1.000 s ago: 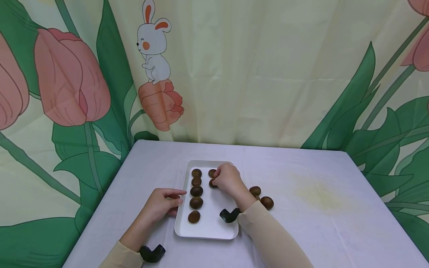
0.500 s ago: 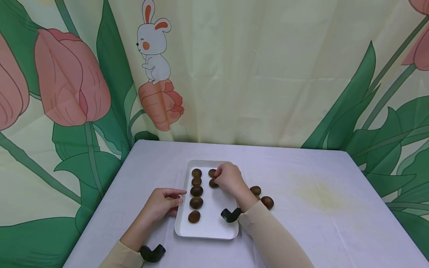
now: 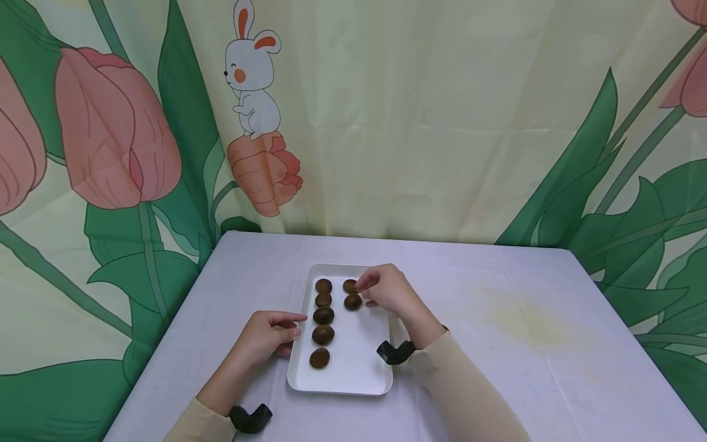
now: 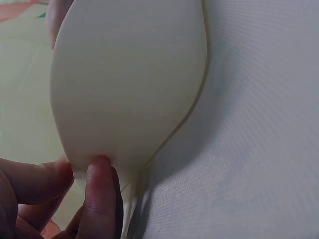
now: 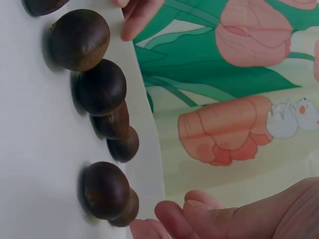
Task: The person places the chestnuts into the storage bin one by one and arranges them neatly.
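Note:
A white tray (image 3: 353,368) holds a left column of several chestnuts (image 3: 323,315) and a right pair, one chestnut (image 3: 352,301) in front of another chestnut (image 3: 350,286). The person's left hand (image 3: 270,334) grips the tray's left edge; in the left wrist view its thumb (image 4: 99,199) presses the outer wall and the index finger lies at the rim. Just right of the pair is the right hand (image 3: 389,288), its fingers apart and nothing between them. In the right wrist view, its fingertips (image 5: 169,214) are beside the nearest chestnut (image 5: 106,190), with bare space between.
A white cloth covers the table (image 3: 497,294), with a pale yellow stain at the right. Behind hangs a curtain (image 3: 414,123) printed with tulips and a rabbit. The right forearm hides most of the cloth just beside the tray.
The right hand has let go of the front chestnut of the right pair and drawn back to the right. Its forearm now covers the loose chestnuts beside the tray. The left hand stays put.

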`<action>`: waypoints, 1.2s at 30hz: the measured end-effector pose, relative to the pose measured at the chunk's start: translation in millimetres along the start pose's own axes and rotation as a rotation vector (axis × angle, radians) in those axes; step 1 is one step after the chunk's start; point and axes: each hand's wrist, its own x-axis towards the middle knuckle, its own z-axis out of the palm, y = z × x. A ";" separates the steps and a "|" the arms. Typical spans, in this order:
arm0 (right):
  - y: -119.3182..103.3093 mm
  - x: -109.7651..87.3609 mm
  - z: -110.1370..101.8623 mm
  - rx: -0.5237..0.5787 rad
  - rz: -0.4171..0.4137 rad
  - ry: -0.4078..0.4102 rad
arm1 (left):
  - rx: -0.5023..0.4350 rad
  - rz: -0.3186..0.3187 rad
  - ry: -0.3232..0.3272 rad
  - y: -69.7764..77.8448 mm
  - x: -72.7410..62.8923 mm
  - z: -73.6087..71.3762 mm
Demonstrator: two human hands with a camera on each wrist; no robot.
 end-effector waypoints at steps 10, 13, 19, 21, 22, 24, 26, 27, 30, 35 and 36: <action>6.5 -12.2 -25.0 0.016 -0.009 -0.022 | -0.001 -0.012 0.012 0.2 -0.5 -0.7; 6.7 -16.4 -32.2 0.012 -0.010 -0.024 | 0.000 -0.010 0.012 0.4 -0.7 -0.4; 10.3 -25.1 -48.0 0.009 0.006 -0.013 | 0.004 -0.002 0.009 0.6 -1.0 0.0; 12.3 -28.4 -53.2 -0.003 0.012 -0.005 | 0.000 0.000 0.006 0.4 -1.1 0.0; 13.5 -30.2 -55.9 -0.012 0.014 0.000 | -0.002 -0.001 0.005 0.2 -1.2 -0.1; 16.0 -34.0 -60.6 -0.034 0.018 0.009 | -0.008 -0.004 0.002 -0.1 -1.3 -0.4; 18.7 -37.9 -64.8 -0.050 0.021 0.015 | -0.010 -0.007 0.003 -0.4 -1.3 -0.7; 20.2 -40.0 -66.7 -0.056 0.023 0.016 | -0.010 -0.008 0.004 -0.5 -1.2 -0.8; 24.7 -45.6 -72.1 -0.072 0.020 0.021 | -0.005 -0.006 0.006 -0.2 -1.1 -0.7; 32.0 -52.7 -80.0 -0.105 0.002 0.030 | 0.004 -0.011 0.009 1.4 -1.2 0.0; 33.3 -54.2 -81.4 -0.114 -0.001 0.030 | 0.005 -0.012 0.011 1.8 -1.1 0.2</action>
